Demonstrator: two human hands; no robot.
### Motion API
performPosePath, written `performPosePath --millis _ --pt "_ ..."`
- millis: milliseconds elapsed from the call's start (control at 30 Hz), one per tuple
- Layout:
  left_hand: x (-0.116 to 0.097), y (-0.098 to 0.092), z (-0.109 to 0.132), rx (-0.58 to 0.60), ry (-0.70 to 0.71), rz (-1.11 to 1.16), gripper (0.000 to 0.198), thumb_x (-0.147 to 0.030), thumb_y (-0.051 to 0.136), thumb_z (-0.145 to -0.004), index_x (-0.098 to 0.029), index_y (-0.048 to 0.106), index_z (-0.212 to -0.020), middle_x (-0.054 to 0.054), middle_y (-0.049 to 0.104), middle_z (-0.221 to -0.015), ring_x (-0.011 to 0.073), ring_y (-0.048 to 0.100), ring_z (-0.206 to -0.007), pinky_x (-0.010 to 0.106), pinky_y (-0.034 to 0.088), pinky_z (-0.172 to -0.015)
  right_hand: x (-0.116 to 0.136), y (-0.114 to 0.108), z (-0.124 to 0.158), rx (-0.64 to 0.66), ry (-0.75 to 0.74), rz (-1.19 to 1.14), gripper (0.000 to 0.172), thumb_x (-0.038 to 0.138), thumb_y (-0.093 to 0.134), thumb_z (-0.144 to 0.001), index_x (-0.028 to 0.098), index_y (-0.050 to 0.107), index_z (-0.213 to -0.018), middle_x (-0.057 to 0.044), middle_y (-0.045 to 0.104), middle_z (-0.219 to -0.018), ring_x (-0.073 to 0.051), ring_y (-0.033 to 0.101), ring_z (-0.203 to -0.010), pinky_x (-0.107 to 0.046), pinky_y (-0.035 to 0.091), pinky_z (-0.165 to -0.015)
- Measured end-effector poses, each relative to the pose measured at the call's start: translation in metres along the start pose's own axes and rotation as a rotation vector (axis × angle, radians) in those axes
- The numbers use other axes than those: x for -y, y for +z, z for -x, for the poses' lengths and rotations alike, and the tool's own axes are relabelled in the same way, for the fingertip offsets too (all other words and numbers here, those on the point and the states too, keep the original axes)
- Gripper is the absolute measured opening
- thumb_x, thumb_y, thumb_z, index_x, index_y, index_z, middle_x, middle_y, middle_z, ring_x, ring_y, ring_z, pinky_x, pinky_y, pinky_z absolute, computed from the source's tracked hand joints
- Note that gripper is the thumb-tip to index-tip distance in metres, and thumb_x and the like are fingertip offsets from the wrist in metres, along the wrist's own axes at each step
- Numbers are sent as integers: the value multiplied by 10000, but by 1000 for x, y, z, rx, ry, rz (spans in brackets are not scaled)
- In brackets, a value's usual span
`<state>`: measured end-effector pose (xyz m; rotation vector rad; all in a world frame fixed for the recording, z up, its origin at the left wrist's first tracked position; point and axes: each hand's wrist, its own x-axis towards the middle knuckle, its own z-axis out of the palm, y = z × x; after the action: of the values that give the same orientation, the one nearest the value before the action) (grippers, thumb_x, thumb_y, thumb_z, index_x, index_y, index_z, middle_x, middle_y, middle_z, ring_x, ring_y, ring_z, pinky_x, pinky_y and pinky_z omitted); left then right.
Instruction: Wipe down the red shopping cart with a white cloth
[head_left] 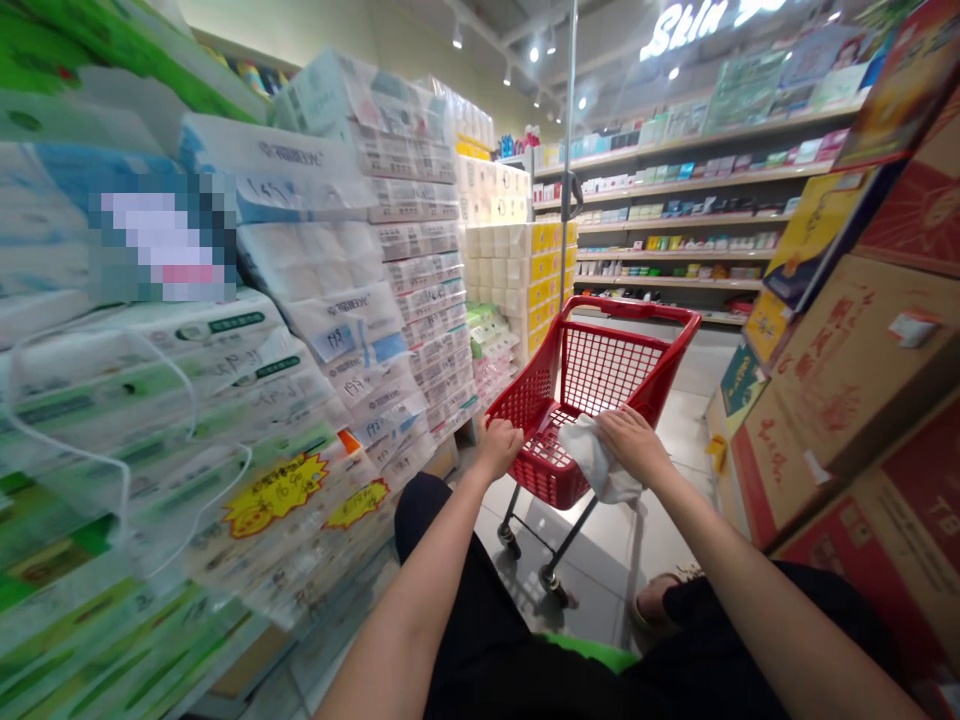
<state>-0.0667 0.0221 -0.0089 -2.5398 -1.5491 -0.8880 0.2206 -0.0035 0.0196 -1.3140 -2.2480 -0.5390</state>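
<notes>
A red plastic shopping cart (pixel 611 360) on dark metal legs stands in front of my knees. My left hand (pixel 501 447) is closed around the cart's near left rim. In my right hand (pixel 626 437) is a whitish cloth (pixel 589 455), pressed against the near right side of the basket. Part of the cloth hangs below my fingers, and my palm is hidden. The bottom of the basket shows between my two hands.
Tall stacks of wrapped tissue packs (pixel 300 260) line the left side. Cardboard boxes (pixel 855 360) are piled on the right. A glass door with a dark handle (pixel 575 195) and stocked shelves (pixel 675 215) stand beyond the cart. Pale floor tiles (pixel 682 400) lie beneath it.
</notes>
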Motion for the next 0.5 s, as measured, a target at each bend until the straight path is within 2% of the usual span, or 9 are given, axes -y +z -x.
performPosePath --millis 100,167,233,300,367,433,500 --pt "-15 6 -6 -46 -27 -34 383 -284 310 -992 -206 613 -770 7 614 -891 157 524 -981 422 174 -1127 -7 3 4 27 44 16 260 333 368 -972 227 588 -1058 -50 654 -1058 -200 508 -1061 -356 281 -1026" --pt "-31 9 -7 -65 -12 -32 369 -296 304 -1000 -206 611 -817 20 631 -937 164 525 -1027 409 209 -1117 -3 5 8 21 59 32 264 318 359 -973 221 580 -1081 -58 645 -1079 -209 487 -1087 -364 265 -1040" --pt "-53 12 -4 -46 60 -28 378 -321 289 -1006 -206 599 -823 24 643 -905 168 549 -970 385 291 -1057 5 5 10 5 76 57 277 310 348 -977 213 575 -1102 -64 641 -1084 -216 475 -1097 -376 241 -1054" --pt "-77 15 2 0 135 -30 405 -345 261 -1009 -204 585 -812 31 647 -856 171 569 -868 353 375 -933 14 3 11 -6 97 81 289 309 343 -978 207 572 -1122 -67 643 -1068 -223 469 -1093 -385 231 -1052" --pt "-96 18 8 -7 126 -53 397 -393 272 -1001 -197 578 -840 51 651 -854 190 579 -835 344 396 -831 24 1 10 -7 112 99 288 308 351 -975 208 577 -1124 -69 647 -1041 -228 470 -1078 -394 230 -1040" --pt "-106 16 13 -22 94 -87 394 -458 302 -984 -191 574 -880 66 654 -853 210 588 -824 346 389 -780 33 -1 8 -2 115 106 284 311 354 -973 215 584 -1109 -68 650 -1016 -229 477 -1054 -397 234 -1023" --pt "-106 12 16 -11 82 -119 416 -513 318 -967 -190 572 -908 69 654 -829 218 597 -805 342 378 -756 38 -4 7 4 105 100 288 323 346 -976 222 583 -1105 -62 652 -1001 -225 486 -1027 -392 241 -1004"
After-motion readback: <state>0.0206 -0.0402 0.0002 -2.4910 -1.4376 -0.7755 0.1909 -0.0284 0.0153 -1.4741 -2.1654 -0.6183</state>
